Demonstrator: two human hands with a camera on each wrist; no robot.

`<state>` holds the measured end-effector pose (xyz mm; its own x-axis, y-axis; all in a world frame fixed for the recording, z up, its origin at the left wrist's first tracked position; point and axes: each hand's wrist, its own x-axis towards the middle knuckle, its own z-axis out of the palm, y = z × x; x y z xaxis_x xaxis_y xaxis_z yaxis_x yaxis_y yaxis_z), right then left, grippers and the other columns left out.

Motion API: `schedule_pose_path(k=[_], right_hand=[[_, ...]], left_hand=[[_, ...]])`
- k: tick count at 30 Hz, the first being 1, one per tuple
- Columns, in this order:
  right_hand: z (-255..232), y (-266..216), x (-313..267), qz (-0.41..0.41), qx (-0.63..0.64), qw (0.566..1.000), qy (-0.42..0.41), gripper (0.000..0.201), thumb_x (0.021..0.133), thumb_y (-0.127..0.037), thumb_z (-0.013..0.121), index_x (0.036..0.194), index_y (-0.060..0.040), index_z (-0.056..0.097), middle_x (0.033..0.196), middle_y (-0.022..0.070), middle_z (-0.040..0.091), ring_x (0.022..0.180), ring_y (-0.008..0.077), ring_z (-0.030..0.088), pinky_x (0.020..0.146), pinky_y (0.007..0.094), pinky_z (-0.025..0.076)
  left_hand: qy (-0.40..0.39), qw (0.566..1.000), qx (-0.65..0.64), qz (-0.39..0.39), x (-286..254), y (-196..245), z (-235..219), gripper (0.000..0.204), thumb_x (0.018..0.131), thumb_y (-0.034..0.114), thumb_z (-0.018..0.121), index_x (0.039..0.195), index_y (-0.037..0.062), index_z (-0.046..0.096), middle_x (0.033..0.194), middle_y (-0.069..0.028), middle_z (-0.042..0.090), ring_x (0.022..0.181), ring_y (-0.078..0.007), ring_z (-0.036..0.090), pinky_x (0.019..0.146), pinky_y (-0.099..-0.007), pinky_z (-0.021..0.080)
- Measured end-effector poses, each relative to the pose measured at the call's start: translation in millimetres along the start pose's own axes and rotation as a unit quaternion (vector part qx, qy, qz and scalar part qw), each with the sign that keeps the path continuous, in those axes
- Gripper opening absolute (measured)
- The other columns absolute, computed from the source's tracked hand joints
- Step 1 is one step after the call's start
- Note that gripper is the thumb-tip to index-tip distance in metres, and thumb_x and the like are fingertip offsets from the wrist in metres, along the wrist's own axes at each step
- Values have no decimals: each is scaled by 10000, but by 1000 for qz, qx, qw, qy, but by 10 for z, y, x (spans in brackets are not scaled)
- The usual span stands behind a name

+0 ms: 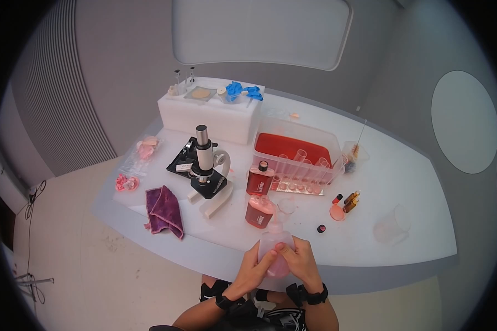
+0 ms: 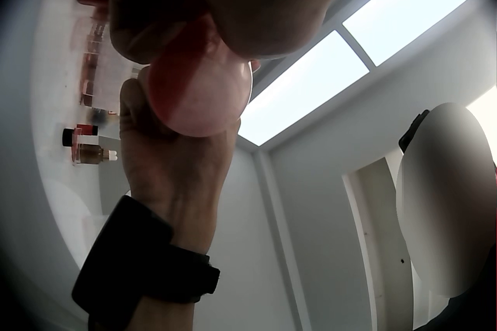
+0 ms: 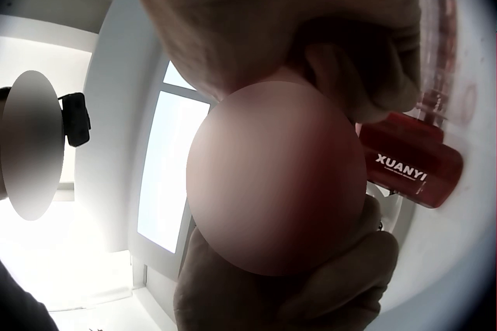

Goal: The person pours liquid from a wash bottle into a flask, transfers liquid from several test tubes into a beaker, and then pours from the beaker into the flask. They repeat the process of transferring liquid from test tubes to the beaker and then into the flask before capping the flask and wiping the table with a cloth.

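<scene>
Both hands grip a translucent squeeze bottle (image 1: 274,243) with pinkish contents, over the table's near edge. My left hand (image 1: 253,269) wraps its left side and my right hand (image 1: 302,259) its right, thumbs on the near face. The round bottom of the bottle (image 2: 203,102) shows between the hands in the left wrist view; its top is hidden there. Just beyond the bottle stand two dark red bottles: an uncapped one (image 1: 258,212) and a black-capped one (image 1: 259,179). In the right wrist view a labelled red bottle (image 3: 415,162) shows beside the hands.
A microscope (image 1: 206,160) and a purple cloth (image 1: 164,212) are on the left. Farther back is a clear bin (image 1: 328,138) of red liquid, with test tubes (image 1: 299,160) before it. Small amber bottles (image 1: 350,203), a black cap (image 1: 321,228) and a clear beaker (image 1: 392,225) stand right.
</scene>
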<state>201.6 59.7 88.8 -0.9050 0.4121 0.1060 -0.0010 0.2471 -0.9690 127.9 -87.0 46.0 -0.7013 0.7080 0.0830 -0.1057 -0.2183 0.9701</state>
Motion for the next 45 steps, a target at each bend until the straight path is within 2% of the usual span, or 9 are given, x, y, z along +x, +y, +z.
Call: schedule_pose_path(k=[37,39,42,45], right_hand=[[-37,-5,38,-7,-6,1000,8,378,1008,-326,745,1109,39,739,781,116,724,741,98,595,676,329,520],[-38,-6,36,-5,-7,1000,8,377,1007,-325,746,1108,39,740,784,116,727,742,98,599,676,328,520],[-36,5,35,-9,-3,1000,9,365,1007,-312,746,1104,39,741,791,115,733,744,98,605,678,327,521],[-36,3,35,-7,0,1000,9,347,1007,-297,744,1103,37,742,794,115,736,745,99,607,681,326,523]], left_hand=[[-2,1000,18,-1,46,87,11,449,1085,333,616,1363,-19,605,1143,-103,711,1032,-145,625,894,-324,528],[-6,1000,15,-6,43,107,16,443,1092,339,594,1351,-20,604,1149,-65,684,1034,-126,601,887,-303,503],[0,1000,15,2,49,63,10,452,1085,338,614,1358,-22,608,1135,-107,713,1029,-147,627,893,-326,528],[0,1000,14,6,46,82,14,452,1084,339,615,1355,-23,611,1134,-106,713,1026,-146,624,890,-325,528]])
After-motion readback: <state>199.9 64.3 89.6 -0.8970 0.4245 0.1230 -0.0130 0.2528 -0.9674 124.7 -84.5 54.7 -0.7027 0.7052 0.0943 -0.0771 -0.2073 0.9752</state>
